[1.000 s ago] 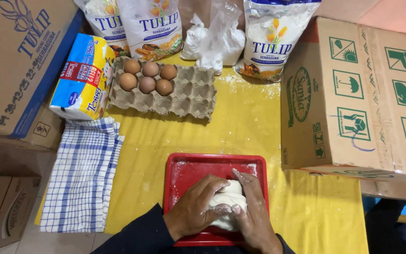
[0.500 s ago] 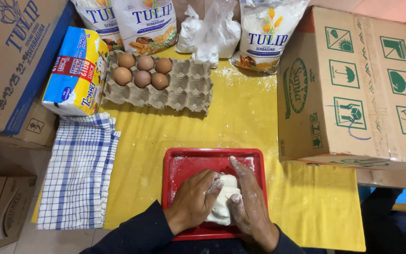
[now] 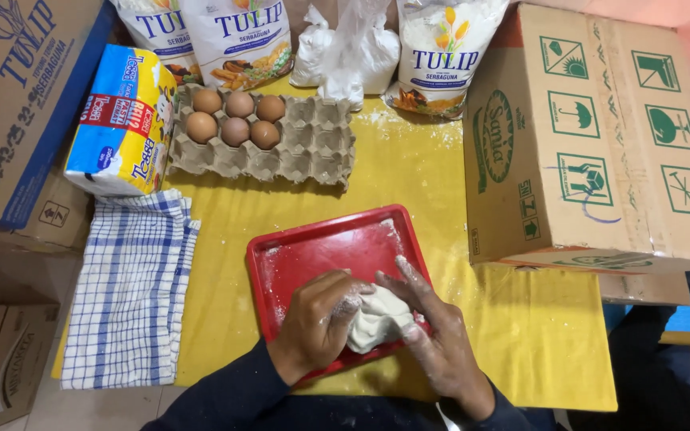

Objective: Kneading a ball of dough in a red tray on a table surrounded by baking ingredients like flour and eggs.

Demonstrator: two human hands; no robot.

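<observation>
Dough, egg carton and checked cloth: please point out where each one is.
dough (image 3: 377, 319), head view, white middle between the hands.
egg carton (image 3: 309, 148), head view, empty cups at right.
checked cloth (image 3: 129, 295), head view, centre of the fabric.

Counted on my table: six brown eggs (image 3: 235, 118) in one grey egg tray (image 3: 297, 144) at far centre. Three printed flour bags (image 3: 237, 36) along the far edge, one white plastic bag (image 3: 345, 48) between them. One red tray (image 3: 321, 247) near me, holding one dough lump (image 3: 377, 319). One checked cloth (image 3: 129, 287) left. One large carton (image 3: 600, 136) right.
</observation>
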